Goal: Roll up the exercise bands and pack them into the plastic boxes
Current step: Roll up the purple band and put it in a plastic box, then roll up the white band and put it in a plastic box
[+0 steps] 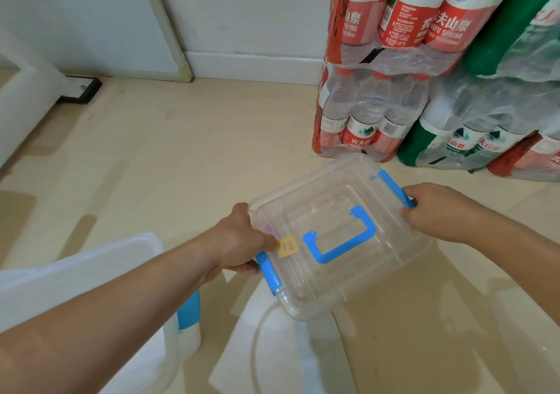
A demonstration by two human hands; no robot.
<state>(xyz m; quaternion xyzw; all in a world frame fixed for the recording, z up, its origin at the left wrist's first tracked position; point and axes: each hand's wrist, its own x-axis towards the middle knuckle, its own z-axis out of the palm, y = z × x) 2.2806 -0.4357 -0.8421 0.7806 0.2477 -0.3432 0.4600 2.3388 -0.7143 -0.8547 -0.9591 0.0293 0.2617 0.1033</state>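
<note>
A clear plastic box [339, 269] with its lid on sits in the middle, above the beige floor. The lid has a blue carry handle [339, 242] and a small yellow label [287, 246]. Blue side latches show at both ends. My left hand [242, 242] grips the left end beside its blue latch [268, 271], thumb on the lid. My right hand [436, 208] grips the right end, fingers curled round the other blue latch [395, 187]. A faint pink shape shows through the lid near my left thumb. No exercise band is plainly visible.
A second frosted plastic box [115, 275] with a blue latch stands at the lower left under my left forearm. Shrink-wrapped packs of water bottles [372, 115] are stacked against the wall at the right. A white post and black bracket [81, 89] lie at the left.
</note>
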